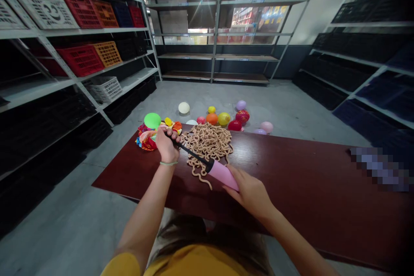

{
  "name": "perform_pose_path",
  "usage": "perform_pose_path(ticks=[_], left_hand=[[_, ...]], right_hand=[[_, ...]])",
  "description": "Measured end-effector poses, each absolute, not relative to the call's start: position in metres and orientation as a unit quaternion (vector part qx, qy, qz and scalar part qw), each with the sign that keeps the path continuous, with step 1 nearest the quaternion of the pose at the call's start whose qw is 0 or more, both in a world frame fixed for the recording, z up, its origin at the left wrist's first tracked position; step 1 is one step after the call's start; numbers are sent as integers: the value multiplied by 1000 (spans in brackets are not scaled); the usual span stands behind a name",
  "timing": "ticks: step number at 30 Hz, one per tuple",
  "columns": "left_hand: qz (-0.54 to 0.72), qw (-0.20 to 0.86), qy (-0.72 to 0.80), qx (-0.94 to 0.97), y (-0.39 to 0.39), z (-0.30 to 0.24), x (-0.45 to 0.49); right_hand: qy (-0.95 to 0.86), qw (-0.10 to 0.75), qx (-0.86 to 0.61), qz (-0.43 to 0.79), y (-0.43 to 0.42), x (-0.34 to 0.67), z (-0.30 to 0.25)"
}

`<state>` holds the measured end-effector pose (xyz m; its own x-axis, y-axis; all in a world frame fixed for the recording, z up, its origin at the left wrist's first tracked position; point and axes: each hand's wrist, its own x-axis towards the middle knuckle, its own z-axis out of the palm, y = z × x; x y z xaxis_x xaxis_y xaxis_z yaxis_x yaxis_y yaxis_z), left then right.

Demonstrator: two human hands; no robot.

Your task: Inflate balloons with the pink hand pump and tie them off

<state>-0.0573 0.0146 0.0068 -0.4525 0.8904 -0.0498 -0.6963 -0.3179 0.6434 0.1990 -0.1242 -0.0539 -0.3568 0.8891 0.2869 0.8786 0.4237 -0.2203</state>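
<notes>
A balloon pump (223, 174) with a pink barrel and a black rod is held slantwise above the table. My left hand (166, 145) is closed around the black end of the rod. My right hand (250, 189) wraps the pink barrel, covering its lower end. Much of the rod shows between the barrel and my left hand. Beyond my left hand a round green balloon (152, 120) sits at a heap of limp, brightly coloured balloons (148, 142); whether it touches the hand I cannot tell. Under the rod lies a pile of beige, wavy rope-like strands (210, 141).
The dark red table (291, 181) stretches far to the right, with a blurred-out object (378, 168) near that end. Several inflated balloons (224, 118) rest on the floor beyond it. Shelves with crates (82, 56) stand left; a metal rack (213, 56) is at the back.
</notes>
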Motion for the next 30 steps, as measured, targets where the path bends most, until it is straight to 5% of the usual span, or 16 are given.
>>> perform_pose_path(ticks=[6, 15, 30], left_hand=[[801, 506, 288, 141, 13, 0, -56], [727, 581, 289, 223, -19, -24, -10], [772, 527, 302, 190, 14, -1, -66]], right_hand=[[-797, 157, -583, 5, -134, 192, -61], [-759, 213, -596, 150, -113, 150, -51], [-761, 175, -586, 216, -147, 185, -51]])
